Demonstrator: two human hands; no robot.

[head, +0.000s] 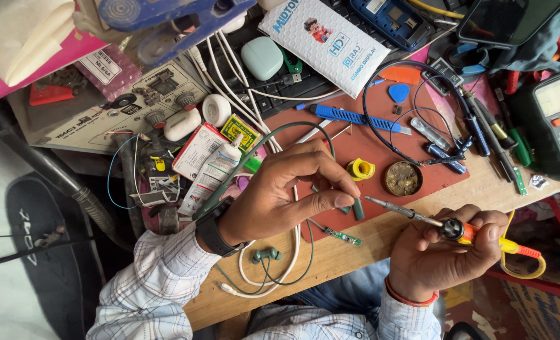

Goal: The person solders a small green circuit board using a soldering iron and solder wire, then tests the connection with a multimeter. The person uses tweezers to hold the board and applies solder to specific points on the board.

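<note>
Left hand (pixel 286 195) has thumb and fingertips pinched shut on a small dark green earphone module (pixel 357 208), holding it down at the near edge of the red work mat (pixel 380 151). Right hand (pixel 447 252) is fisted tight round the orange-handled soldering iron (pixel 462 230), tip aimed left, just beside the module. Tiny green circuit board (pixel 342 237) lies on the wooden bench (pixel 481 189) below; round flux tin (pixel 403 179) and yellow solder spool (pixel 360 169) sit on the mat behind.
</note>
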